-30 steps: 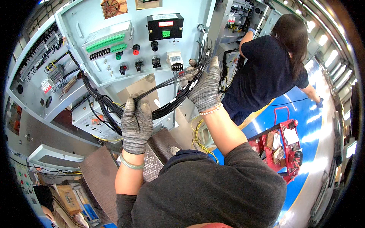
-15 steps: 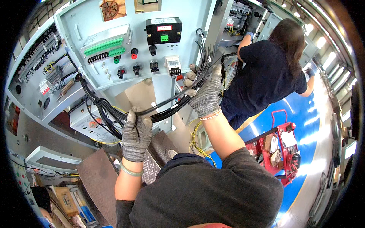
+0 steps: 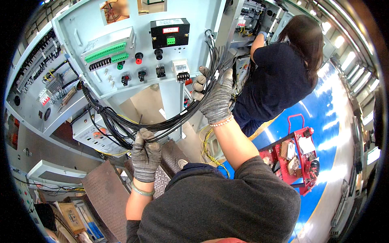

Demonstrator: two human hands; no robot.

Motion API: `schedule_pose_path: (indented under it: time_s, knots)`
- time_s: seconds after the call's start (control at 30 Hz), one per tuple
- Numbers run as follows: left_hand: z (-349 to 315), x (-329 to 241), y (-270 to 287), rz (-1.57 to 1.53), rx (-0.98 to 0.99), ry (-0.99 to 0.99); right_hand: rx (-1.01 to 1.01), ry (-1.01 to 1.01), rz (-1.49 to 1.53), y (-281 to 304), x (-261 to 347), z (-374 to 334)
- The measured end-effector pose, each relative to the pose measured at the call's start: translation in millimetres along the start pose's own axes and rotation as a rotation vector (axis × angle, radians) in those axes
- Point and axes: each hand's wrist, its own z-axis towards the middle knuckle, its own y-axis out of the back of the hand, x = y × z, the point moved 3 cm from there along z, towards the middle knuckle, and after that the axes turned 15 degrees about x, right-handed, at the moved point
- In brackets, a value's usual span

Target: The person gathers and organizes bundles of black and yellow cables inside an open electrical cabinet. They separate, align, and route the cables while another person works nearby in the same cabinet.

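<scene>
A long bundle of black wires (image 3: 175,122) sags in a curve from the hinge side of the cabinet door to its upper right. My right hand (image 3: 217,99), in a grey striped knit glove, is closed around the bundle's right part, thumb on one side and fingers on the other. Loose wire ends fan out above it. My left hand (image 3: 146,156), gloved alike, is pinched at the lower edge of the bundle, on black wires near its left part; its fingertips partly hide them. Small white sleeves sit on some wires.
Ahead stands the open pale cabinet door (image 3: 93,24) with a green terminal block (image 3: 106,52), a black module (image 3: 169,32) and several buttons. A co-worker in a dark shirt (image 3: 279,77) stands close at right, by a red tool cart (image 3: 298,158). Yellow-green wires (image 3: 208,148) hang below.
My left hand has dropped slightly, and the strand stretched between my hands has slackened into the curved bundle. My right hand keeps its hold. The whole view has shifted a little.
</scene>
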Motion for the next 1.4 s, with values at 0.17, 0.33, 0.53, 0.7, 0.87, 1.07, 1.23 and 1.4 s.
schedule_pose_path:
  time_s: [0.17,0.33,0.53,0.7,0.87,1.07,1.23,1.4]
  knots:
    - [-2.1,1.0,1.6,0.07,0.102,-0.012,0.023,0.015,-0.057,-2.3,-5.6,0.8]
    - [-7.6,30.4,-31.6,0.393,0.077,0.04,0.05,0.035,-0.225,-2.6,-13.3,-3.1]
    - [6.9,37.3,-58.1,0.456,-0.024,0.147,0.098,0.028,-0.319,-3.7,-19.9,-3.1]
    - [25.9,19.7,-82.2,0.252,0.178,-0.061,0.218,-0.001,-0.353,-1.0,-27.2,-12.7]
    - [35.9,7.1,-106.6,-0.013,0.414,-0.075,0.081,-0.046,-0.792,3.5,-37.6,-15.6]
    - [23.5,-20.7,-125.8,0.61,0.254,-0.506,-0.238,-0.133,-0.655,42.4,-34.6,-3.6]
    - [-16.5,2.2,-94.2,0.276,0.097,-0.092,0.049,-0.047,-0.525,52.8,31.8,34.7]
    - [-67.7,9.4,-33.1,0.61,0.026,0.136,0.151,0.053,-0.609,-6.5,43.2,65.8]
